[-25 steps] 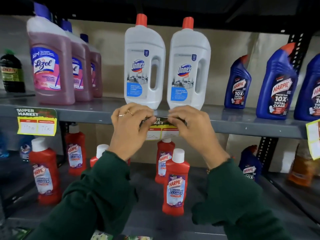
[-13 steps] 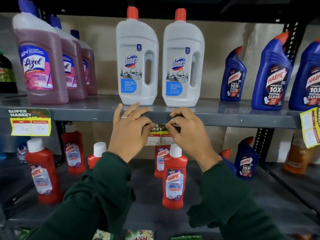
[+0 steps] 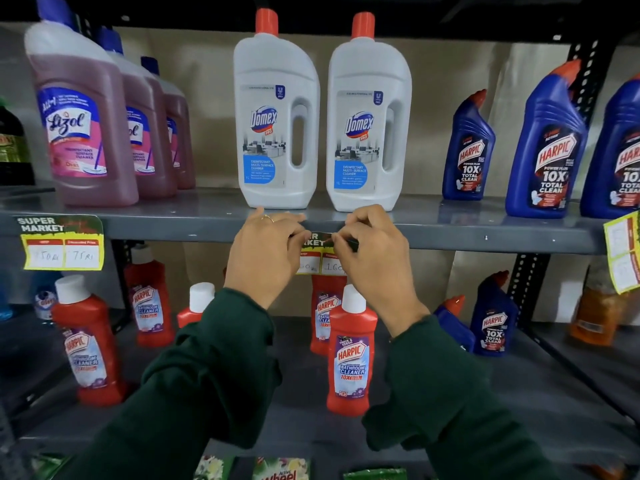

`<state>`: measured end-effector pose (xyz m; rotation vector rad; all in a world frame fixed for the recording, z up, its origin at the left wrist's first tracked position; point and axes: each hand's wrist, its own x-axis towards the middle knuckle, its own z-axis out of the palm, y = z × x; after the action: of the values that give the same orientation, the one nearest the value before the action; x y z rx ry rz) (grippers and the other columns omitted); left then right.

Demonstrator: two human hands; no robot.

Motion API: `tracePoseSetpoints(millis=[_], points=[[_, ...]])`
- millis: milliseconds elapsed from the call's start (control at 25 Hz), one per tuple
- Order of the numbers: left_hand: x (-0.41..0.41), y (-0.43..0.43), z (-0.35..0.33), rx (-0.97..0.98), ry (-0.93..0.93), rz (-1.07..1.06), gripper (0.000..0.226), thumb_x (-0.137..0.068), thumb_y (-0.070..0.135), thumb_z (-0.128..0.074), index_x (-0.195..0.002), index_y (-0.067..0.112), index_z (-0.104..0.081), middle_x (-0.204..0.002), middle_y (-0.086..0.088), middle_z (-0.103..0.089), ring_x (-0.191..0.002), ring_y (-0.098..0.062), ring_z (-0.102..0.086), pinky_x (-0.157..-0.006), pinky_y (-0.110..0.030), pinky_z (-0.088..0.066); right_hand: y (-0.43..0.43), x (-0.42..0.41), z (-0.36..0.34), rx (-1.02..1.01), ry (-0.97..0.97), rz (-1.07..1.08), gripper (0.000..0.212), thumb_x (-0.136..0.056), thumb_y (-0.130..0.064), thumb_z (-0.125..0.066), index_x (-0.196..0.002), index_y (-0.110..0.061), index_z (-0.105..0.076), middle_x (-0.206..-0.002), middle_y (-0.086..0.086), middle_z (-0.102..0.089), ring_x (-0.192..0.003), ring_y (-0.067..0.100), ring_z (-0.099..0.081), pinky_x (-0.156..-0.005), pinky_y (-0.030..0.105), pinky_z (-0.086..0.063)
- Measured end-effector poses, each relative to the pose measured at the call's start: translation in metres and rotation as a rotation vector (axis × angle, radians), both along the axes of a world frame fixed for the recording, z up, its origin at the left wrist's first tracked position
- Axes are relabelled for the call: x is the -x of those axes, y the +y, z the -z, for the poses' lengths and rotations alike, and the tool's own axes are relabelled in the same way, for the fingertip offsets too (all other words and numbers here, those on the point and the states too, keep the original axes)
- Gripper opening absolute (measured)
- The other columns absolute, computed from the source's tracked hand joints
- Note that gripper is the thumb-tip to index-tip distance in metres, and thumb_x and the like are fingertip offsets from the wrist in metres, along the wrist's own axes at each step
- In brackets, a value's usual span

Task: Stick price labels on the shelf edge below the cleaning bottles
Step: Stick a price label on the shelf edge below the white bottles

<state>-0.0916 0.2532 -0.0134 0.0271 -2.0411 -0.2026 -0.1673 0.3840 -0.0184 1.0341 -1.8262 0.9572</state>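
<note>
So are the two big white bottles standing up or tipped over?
Standing up. Both white Domex bottles sit flat on the grey shelf, red caps pointing up, just above the price label both hands are pressing.

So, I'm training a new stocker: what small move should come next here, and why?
Probably press the label's top flat along the shelf edge: both hands pinch its upper corners there, below the Domex bottles, while its lower part hangs free.

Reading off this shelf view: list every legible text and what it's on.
"Lizol": pink bottle
"Domex PRO": two white bottles
"HARPIC 10X TOTAL CLEAN": blue bottles
"HARPIC BATHROOM CLEANER": red bottles
"SUPER MARKET", "75": left shelf label
"KET", "16": label being stuck, rest hidden by hands
Right-edge label: unreadable
</note>
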Motion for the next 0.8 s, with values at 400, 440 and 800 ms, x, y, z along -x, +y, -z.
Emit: tracePoseSetpoints(millis=[400,440,800], points=[[0.009,0.002,-0.004,-0.132,0.03,-0.007,0.009,-0.085,0.012,-0.063,-0.091,0.006,-0.063,-0.087,-0.016,-0.07,-0.081,-0.032,-0.061,-0.072,-0.046,-0.052,-0.011,0.004,0.0,0.113,-0.046,-0.006,0.012,-0.083,-0.013,-0.065,-0.086,-0.002,-0.062,-0.094,0.015,-0.06,-0.082,0.021,-0.058,-0.075,0.037,-0.055],[0.012,0.001,-0.004,-0.164,0.026,-0.001,0.012,-0.085,0.013,-0.062,-0.097,0.009,-0.062,-0.093,-0.014,-0.07,-0.087,-0.031,-0.061,-0.078,-0.045,-0.051,-0.011,0.005,0.002,0.132,-0.047,0.005,0.016,-0.083,-0.015,-0.064,-0.091,-0.002,-0.061,-0.098,0.016,-0.061,-0.089,0.023,-0.059,-0.079,0.037,-0.054],[0.026,-0.007,0.01,0.044,0.031,-0.188,0.026,-0.094,0.031,-0.046,-0.105,0.017,-0.065,-0.107,-0.002,-0.072,-0.104,-0.023,-0.06,-0.095,-0.035,-0.027,-0.008,0.022,-0.001,-0.086,-0.014,0.226,0.04,-0.083,-0.054,-0.051,-0.09,-0.016,-0.061,-0.096,0.005,-0.071,-0.097,0.023,-0.06,-0.093,0.037,-0.038]])
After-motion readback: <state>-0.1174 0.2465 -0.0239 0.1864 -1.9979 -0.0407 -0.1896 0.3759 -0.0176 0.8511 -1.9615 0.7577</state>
